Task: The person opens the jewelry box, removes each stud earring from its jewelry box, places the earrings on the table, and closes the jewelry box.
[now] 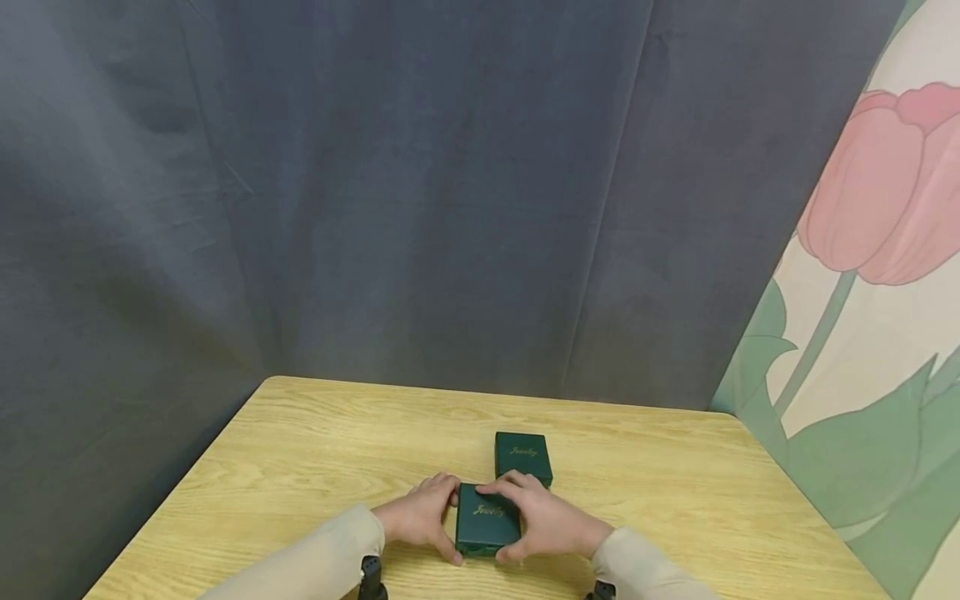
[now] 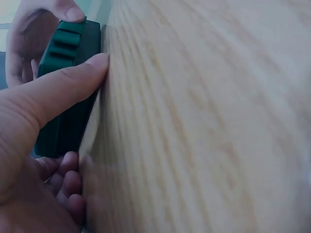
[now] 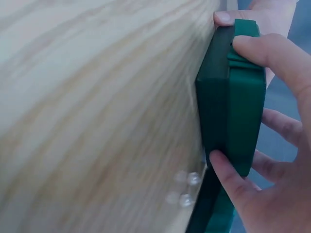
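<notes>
A dark green jewelry box (image 1: pixel 486 527) with gold lettering on its lid lies on the table, held between both hands. My left hand (image 1: pixel 420 515) grips its left side, thumb at the near corner and fingers curled by the far one. From the right, my right hand (image 1: pixel 553 518) holds it, with thumb near the front edge and fingers reaching over the far part. In the right wrist view, a green ribbon bow (image 3: pixel 245 48) shows on the front of the box, under the right thumb.
A second green jewelry box (image 1: pixel 522 452) sits just beyond the first, slightly right. Beside it, two small pearl-like beads (image 3: pixel 189 189) lie on the wood-grain table (image 1: pixel 337 442). A dark curtain (image 1: pixel 450 208) hangs behind the table; a tulip-patterned wall (image 1: pixel 885 333) stands at right.
</notes>
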{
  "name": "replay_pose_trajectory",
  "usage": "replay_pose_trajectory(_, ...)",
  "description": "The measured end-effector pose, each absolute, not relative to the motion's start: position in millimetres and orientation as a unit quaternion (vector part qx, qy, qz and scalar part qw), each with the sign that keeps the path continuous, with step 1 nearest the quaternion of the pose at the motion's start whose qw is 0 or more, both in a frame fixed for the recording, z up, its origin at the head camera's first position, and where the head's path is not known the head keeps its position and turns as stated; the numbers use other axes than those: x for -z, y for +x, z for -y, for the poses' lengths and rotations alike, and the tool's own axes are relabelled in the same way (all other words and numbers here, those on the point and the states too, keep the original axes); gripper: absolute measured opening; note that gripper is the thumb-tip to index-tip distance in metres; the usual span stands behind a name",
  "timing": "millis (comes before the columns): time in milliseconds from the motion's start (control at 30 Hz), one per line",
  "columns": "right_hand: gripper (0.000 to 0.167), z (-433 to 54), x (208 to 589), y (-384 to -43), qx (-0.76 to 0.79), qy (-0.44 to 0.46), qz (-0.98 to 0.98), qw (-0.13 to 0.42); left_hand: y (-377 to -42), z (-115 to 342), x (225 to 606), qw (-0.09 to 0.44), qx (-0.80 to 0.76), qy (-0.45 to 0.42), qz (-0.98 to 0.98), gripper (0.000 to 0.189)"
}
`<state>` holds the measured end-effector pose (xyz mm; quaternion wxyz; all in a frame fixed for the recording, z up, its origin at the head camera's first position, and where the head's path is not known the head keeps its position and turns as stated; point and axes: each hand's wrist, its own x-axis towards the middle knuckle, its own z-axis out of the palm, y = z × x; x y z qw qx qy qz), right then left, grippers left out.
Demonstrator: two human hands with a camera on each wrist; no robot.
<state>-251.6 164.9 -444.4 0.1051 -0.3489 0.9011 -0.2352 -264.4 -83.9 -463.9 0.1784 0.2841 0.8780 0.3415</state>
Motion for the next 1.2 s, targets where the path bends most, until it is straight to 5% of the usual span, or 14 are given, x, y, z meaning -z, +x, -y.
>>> replay_pose_trajectory(200,0.079,-155,427,-258,0.24,-0.349,-0.901,0.095,-273,93,447,0.2,-0.419,0.292,-0.836,0.068)
replay_pose_trajectory(600,0.082,-124,379,-317,0.24,-0.355,-0.902,0.057,-322,112,393,0.118,-0.362,0.255,-0.889,0.076)
replay_pose_trajectory(1200,0.085,-97,415,-365,0.268,-0.273,-0.912,0.149,-358,110,428,0.172,-0.368,0.166,-0.899,0.08)
